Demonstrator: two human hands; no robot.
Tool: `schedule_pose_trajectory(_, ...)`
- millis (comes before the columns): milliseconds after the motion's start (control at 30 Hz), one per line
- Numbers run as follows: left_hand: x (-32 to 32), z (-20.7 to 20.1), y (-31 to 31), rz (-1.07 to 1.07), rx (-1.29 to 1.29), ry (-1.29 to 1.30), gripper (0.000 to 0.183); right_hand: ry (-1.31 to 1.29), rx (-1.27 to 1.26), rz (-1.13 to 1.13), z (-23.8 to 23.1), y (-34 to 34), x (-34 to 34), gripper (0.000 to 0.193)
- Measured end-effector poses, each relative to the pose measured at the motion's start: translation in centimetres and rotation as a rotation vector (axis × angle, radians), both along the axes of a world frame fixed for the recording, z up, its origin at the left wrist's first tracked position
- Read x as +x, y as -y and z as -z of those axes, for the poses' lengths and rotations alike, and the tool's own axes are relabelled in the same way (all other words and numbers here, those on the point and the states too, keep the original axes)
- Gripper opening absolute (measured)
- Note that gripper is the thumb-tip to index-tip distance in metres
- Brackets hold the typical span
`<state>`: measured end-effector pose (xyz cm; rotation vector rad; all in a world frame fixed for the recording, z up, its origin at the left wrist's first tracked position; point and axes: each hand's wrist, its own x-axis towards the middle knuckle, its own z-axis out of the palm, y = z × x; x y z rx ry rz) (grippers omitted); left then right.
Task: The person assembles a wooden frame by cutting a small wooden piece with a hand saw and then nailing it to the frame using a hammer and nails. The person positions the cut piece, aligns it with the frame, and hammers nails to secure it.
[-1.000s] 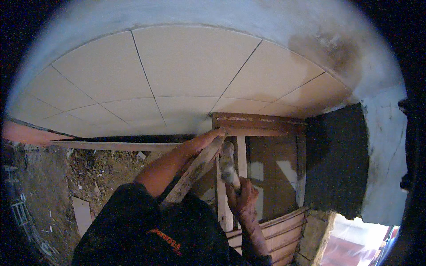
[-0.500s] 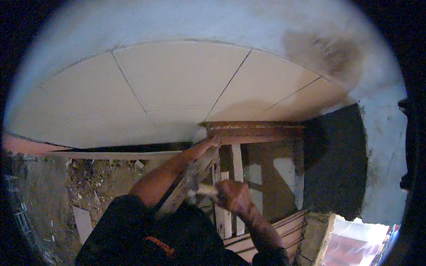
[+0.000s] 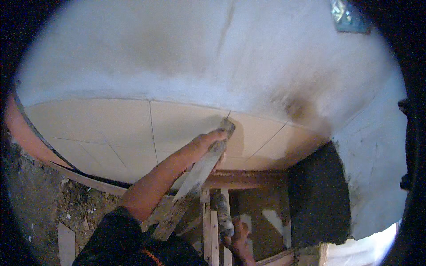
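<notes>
My left hand point(image 3: 212, 141) is wrapped round the upper part of a worn, greyish wooden board point(image 3: 202, 170), fingers showing behind its far edge. The board slants from near my chest up toward the tiled wall point(image 3: 191, 133), and I cannot tell whether its far end touches it. Lower and to the right, my right hand point(image 3: 240, 237) is closed on a short, hammer-like tool point(image 3: 224, 215) with a pale grey, rounded upper part. Blur and shadow hide its exact shape. Beneath the hands is a wooden frame with a reddish-brown crosspiece point(image 3: 246, 181) and pale upright slats point(image 3: 214, 230).
A dark rectangular panel point(image 3: 317, 199) borders the frame on the right, beside a rough blue-white wall point(image 3: 372, 173). Debris-strewn ground point(image 3: 75, 208) lies at the left, with a pale flat piece point(image 3: 66, 244) on it. Bright light enters at the lower right.
My view has tilted upward, showing more wall. The board and my left hand are raised against the tiles. The tool in my right hand has turned from sideways to upright and sits apart from the board.
</notes>
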<state>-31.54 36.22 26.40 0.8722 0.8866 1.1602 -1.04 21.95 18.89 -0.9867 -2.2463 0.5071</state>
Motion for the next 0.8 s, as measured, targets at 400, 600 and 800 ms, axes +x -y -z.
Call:
schedule_pose_trajectory(400, -0.7, -1.5, 1.5, -0.074, -0.012, 0.18, 0.06, -0.028, -0.01, 0.067, 7.1, 1.1, 0.6, 0.061)
schedule_pose_trajectory(600, -0.6, -2.7, 2.4, -0.228, -0.009, 0.087, 0.057, 0.257, 0.057, 0.01, 0.8, -2.8, -1.2, 0.068)
schedule_pose_trajectory(800, -0.6, -3.2, 2.5, -0.244, 0.011, 0.074, 0.056, 0.097, 0.375, -0.093, -3.8, -8.6, -6.2, 0.053)
